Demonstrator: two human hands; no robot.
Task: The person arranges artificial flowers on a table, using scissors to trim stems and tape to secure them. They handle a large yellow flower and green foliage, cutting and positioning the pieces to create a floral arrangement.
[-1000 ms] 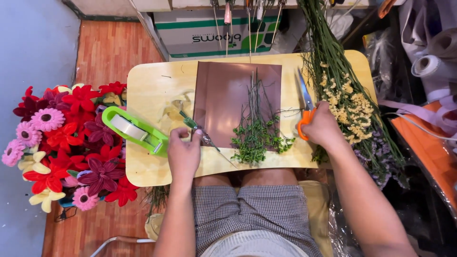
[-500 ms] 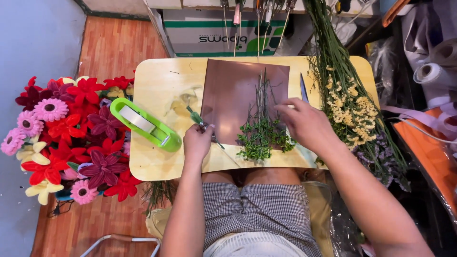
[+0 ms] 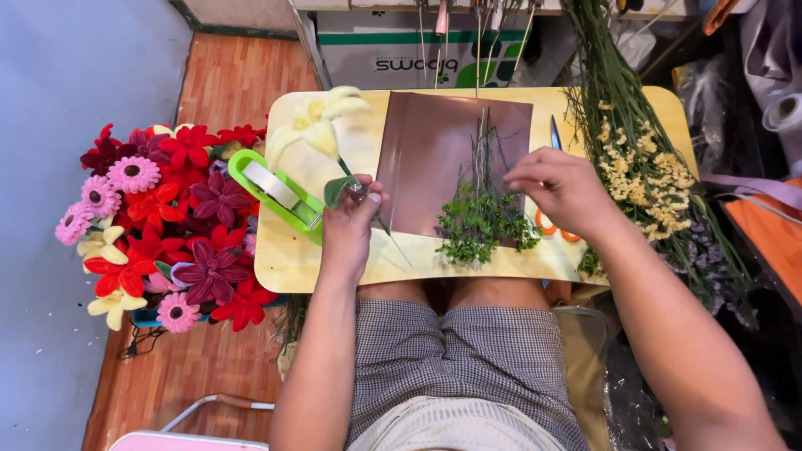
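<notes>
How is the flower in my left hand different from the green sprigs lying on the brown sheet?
The pale yellow flower is lifted by its stem in the left hand; the green sprigs lie flat on the brown sheet, beside the right hand. The flower has broad cream petals; the sprigs are fine, dark green and leafy with no bloom. The flower is single; the sprigs form a small bunch. Both have thin stems.

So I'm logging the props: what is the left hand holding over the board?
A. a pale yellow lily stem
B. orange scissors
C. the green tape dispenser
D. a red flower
A: the left hand pinches the lily by its stem, beside the tape dispenser.
</notes>
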